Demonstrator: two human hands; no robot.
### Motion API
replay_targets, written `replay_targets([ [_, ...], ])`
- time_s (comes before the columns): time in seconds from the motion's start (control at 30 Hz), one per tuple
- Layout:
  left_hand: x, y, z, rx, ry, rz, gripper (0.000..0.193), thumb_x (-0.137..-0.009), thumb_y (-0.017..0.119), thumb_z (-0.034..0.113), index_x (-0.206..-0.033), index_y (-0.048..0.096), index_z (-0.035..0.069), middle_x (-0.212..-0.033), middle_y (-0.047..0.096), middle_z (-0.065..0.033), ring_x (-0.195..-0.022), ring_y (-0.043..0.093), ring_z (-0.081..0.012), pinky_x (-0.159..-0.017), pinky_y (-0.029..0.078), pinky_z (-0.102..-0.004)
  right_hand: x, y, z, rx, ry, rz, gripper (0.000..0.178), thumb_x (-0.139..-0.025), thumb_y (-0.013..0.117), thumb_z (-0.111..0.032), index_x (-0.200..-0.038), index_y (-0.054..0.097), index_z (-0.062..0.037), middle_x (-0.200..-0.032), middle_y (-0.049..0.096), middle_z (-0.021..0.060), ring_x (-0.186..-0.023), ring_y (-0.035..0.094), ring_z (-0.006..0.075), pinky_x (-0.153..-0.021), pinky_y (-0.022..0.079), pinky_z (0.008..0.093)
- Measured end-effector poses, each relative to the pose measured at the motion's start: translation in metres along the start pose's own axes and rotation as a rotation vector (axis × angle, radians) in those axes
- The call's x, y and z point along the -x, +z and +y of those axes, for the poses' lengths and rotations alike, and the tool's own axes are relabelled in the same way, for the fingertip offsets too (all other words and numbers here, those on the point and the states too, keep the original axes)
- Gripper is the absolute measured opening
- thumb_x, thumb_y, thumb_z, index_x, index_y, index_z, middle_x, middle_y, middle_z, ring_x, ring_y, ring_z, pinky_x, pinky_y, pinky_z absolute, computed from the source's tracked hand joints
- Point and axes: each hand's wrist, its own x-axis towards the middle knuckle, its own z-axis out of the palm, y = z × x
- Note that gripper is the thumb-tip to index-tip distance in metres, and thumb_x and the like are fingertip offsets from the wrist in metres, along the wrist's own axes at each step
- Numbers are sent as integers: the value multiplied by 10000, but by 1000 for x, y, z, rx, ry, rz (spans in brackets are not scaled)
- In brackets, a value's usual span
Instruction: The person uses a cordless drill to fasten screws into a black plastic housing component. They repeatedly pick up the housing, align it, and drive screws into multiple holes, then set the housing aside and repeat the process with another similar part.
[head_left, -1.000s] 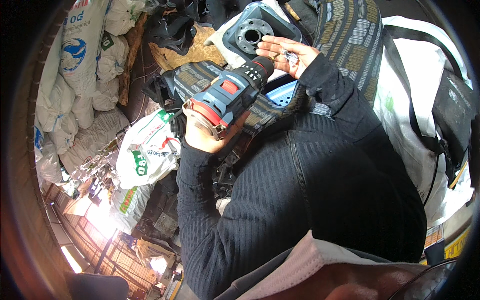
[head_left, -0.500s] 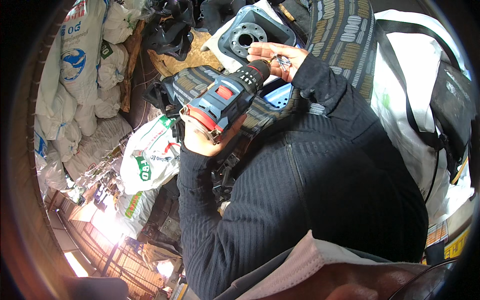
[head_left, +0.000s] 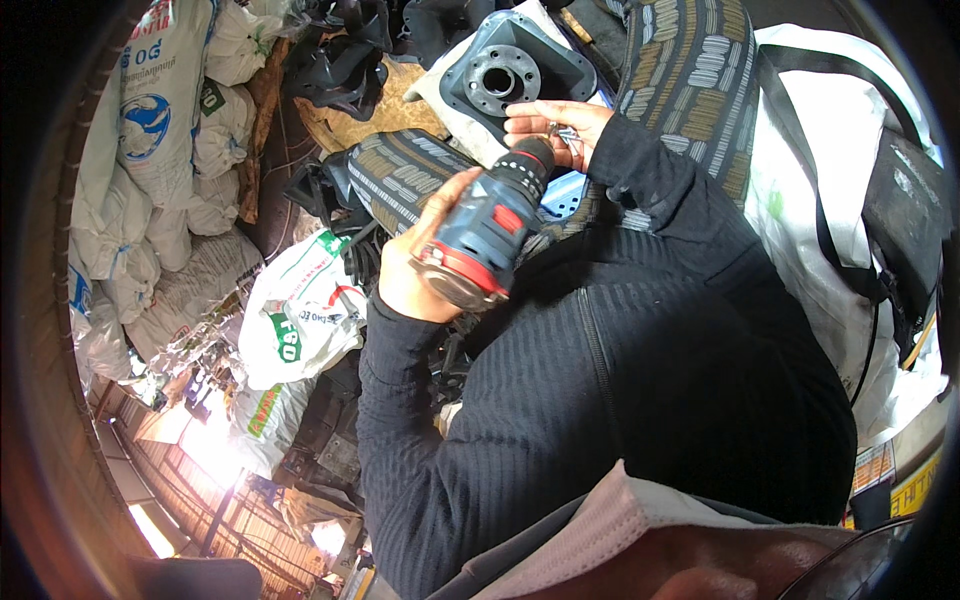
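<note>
My left hand (head_left: 410, 280) is closed round the grip of a blue-grey and red cordless drill (head_left: 490, 225). The drill's black chuck points up and right toward my right hand (head_left: 585, 122). Several small silver screws (head_left: 565, 133) lie in the curled fingers of that hand, close to the drill's tip. Whether the tip touches them I cannot tell. Just beyond my right fingers sits a dark grey square-flanged housing (head_left: 455, 85) with a round, drilled metal ring (head_left: 508, 75) in it. A light blue perforated plastic piece (head_left: 565, 197) shows below my right hand.
My patterned trouser legs (head_left: 690, 80) frame the work. Black moulded parts (head_left: 340, 70) lie at the back by a brown board (head_left: 410, 90). Stacked white sacks (head_left: 160, 190) stand at left, with another printed sack (head_left: 300, 310) nearer. A large white bag (head_left: 800, 220) is at right.
The drill has turned more upright, its rear end swinging to the right with my left hand. My right fingers have curled in more around the screws.
</note>
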Motion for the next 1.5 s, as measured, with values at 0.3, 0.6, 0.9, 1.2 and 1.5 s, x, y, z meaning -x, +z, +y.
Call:
replay_targets([
  [0.3, 11, -8, -13, -86, -11, 21, 533, -718, 732, 127, -1208, 542, 37, -1104, 642, -107, -1026, 628, -250, -928, 479, -352, -12, -18, 8, 132, -98, 247, 420, -975, 486, -403, -1198, 614, -70, -877, 612, 29, -732, 608, 99, -640, 572, 242],
  [0.6, 0, -13, -38, 292, -358, 141, 456, -714, 778, 84, -1113, 587, -27, -1054, 656, -127, -971, 639, -236, -869, 491, -339, -51, -23, 4, 58, -383, 579, 228, -947, 589, -259, -1047, 643, -61, -556, 317, -100, -401, 256, 17, -380, 230, 209],
  [0.9, -13, -14, -47, 216, -395, 60, 400, -699, 791, 136, -1065, 645, 63, -1007, 686, -76, -992, 625, -232, -1003, 382, -351, -65, -25, 5, 84, -407, 755, 271, -857, 716, -253, -996, 629, -38, -585, 420, -77, -401, 293, 19, -367, 220, 225],
  [1.2, -47, -35, -48, 65, -220, -49, 304, -728, 743, 236, -957, 661, 54, -794, 683, -139, -739, 684, -302, -653, 543, -374, -77, -30, 14, 446, -444, 706, 396, -797, 781, -241, -1055, 613, 9, -662, 527, -48, -423, 334, 8, -368, 232, 207],
  [1.5, -108, -72, -46, -33, -58, -312, 304, -698, 710, 214, -971, 678, 85, -809, 680, -148, -744, 676, -305, -660, 542, -360, -81, -28, 22, 529, -514, 702, 367, -826, 751, -262, -1051, 648, 8, -831, 650, -18, -605, 492, 19, -511, 374, 188],
])
